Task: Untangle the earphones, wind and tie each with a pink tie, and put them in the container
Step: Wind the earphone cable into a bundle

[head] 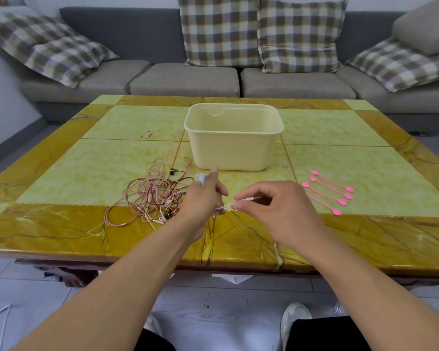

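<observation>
From the head view, I am looking down at my left hand [203, 196], which is curling round a white earphone [202, 178], the buds poking out above the knuckles beside the raised thumb. My right hand [266, 201] is pinching the plug end of the same white cable between thumb and forefinger, and the cable is running taut between the two hands. Both hands are hovering over the near edge of the table [61, 234], just in front of the container [233, 145].

The container, a pale cream plastic tub with rounded corners and a lipped rim, is standing open in the middle of the table (I cannot see right to its bottom). Left of my left hand, a tangle of earphones [150, 196] is lying in loose pink and reddish loops, thin and glossy, spilling towards the near border. To the right, well apart from my hands, four pink ties [327, 192] are lying side by side, slim strips with round ends.

The table is polished, marbled green stone with amber borders. Beyond it a grey sofa [188, 79] is carrying checked cushions [219, 31]. The floor is pale grey tile.
</observation>
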Motion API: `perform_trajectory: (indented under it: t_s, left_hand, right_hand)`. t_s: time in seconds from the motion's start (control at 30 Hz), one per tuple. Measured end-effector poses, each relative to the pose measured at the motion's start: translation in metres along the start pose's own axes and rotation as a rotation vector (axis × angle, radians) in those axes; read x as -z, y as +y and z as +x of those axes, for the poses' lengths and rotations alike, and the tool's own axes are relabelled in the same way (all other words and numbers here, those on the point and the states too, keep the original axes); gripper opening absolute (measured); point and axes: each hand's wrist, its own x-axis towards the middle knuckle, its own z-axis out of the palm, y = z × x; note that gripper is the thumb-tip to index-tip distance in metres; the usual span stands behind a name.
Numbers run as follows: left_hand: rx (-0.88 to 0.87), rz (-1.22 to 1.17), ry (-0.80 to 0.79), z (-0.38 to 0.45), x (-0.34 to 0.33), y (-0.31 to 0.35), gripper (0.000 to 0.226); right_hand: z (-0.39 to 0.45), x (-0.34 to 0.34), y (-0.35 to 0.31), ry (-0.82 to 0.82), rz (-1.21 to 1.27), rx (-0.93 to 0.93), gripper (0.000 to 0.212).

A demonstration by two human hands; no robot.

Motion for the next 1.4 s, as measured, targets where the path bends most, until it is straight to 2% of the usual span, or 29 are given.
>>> perform_trajectory:
  t_s: [0.17, 0.27, 0.43, 0.53, 0.67, 0.83, 0.9, 0.97, 1.03, 1.07, 1.17, 1.27, 1.4]
  left_hand:
    - [0.123, 0.032, -0.269, -0.011, -0.008, 0.004, 0.059]
    - [0.195, -0.041, -0.451, -0.016, -0.010, 0.007, 0.066]
    - [0.280, -0.038, -0.684, -0.018, -0.012, 0.005, 0.081]
    - [0.255, 0.004, -0.776, -0.020, -0.013, 0.004, 0.082]
    - [0.185, 0.116, -0.888, -0.024, -0.011, 0.007, 0.081]
    - [0.133, 0.305, -0.975, -0.026, -0.008, 0.011, 0.059]
    - [0.164, 0.306, -1.004, -0.025, -0.008, 0.010, 0.062]
    - [0.203, 0.286, -1.013, -0.025, -0.008, 0.012, 0.059]
    - [0.245, 0.267, -1.021, -0.025, -0.008, 0.013, 0.056]
    - [0.257, 0.259, -1.028, -0.025, -0.008, 0.014, 0.056]
    - [0.264, 0.252, -1.058, -0.029, -0.009, 0.015, 0.064]
    - [0.274, 0.213, -1.088, -0.032, -0.008, 0.017, 0.061]
    - [0.318, 0.224, -1.066, -0.032, -0.007, 0.013, 0.059]
  right_hand:
    - [0.007, 0.007, -0.001, 0.000, 0.249, -0.030, 0.013]
    - [0.008, 0.011, 0.000, 0.019, 0.164, -0.029, 0.022]
    - [0.010, 0.018, 0.003, 0.019, 0.042, -0.005, 0.021]
    - [0.011, 0.020, 0.007, -0.039, -0.034, -0.030, 0.021]
    - [0.013, 0.023, 0.014, -0.093, 0.014, 0.000, 0.025]
    - [0.014, 0.027, 0.017, -0.185, 0.173, 0.019, 0.032]
    - [0.014, 0.027, 0.018, -0.266, 0.162, 0.017, 0.032]
    - [0.014, 0.025, 0.017, -0.302, 0.111, 0.073, 0.023]
    - [0.011, 0.021, 0.012, -0.285, 0.038, 0.124, 0.009]
    - [0.011, 0.017, 0.010, -0.276, -0.007, 0.142, 0.010]
    - [0.010, 0.008, 0.004, -0.235, -0.103, 0.183, 0.024]
    - [0.013, 0.007, 0.005, -0.147, -0.131, 0.235, 0.038]
    - [0.013, 0.004, 0.007, -0.155, -0.122, 0.247, 0.040]
